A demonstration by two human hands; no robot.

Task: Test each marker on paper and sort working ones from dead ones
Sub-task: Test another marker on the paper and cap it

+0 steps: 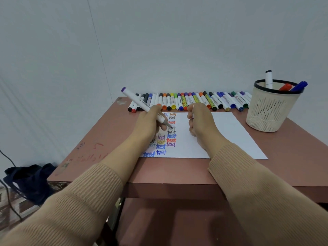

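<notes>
The paper (221, 135) bears "test" handwritten repeatedly (several ink colours); marker labels unreadable.

The left hand (148, 125) pinches a marker (138, 101) near its tip, and the right hand (200, 121), beside this grip, curls round a cap (193, 115).

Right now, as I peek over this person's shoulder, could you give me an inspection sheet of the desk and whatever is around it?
Surface: pinkish-brown table, scribbles on its left part.
Job's things: white paper with many coloured "test" words; row of markers along the far edge; cream basket at the right holding three markers.
Clutter: dark bag on the floor, left.
Hands: left hand grips a purple-capped marker, tip on the paper; right hand rests on the paper, curled round a small white piece, probably the cap.
Cables: black cable near the bag.
Surroundings: plain pale wall.
</notes>
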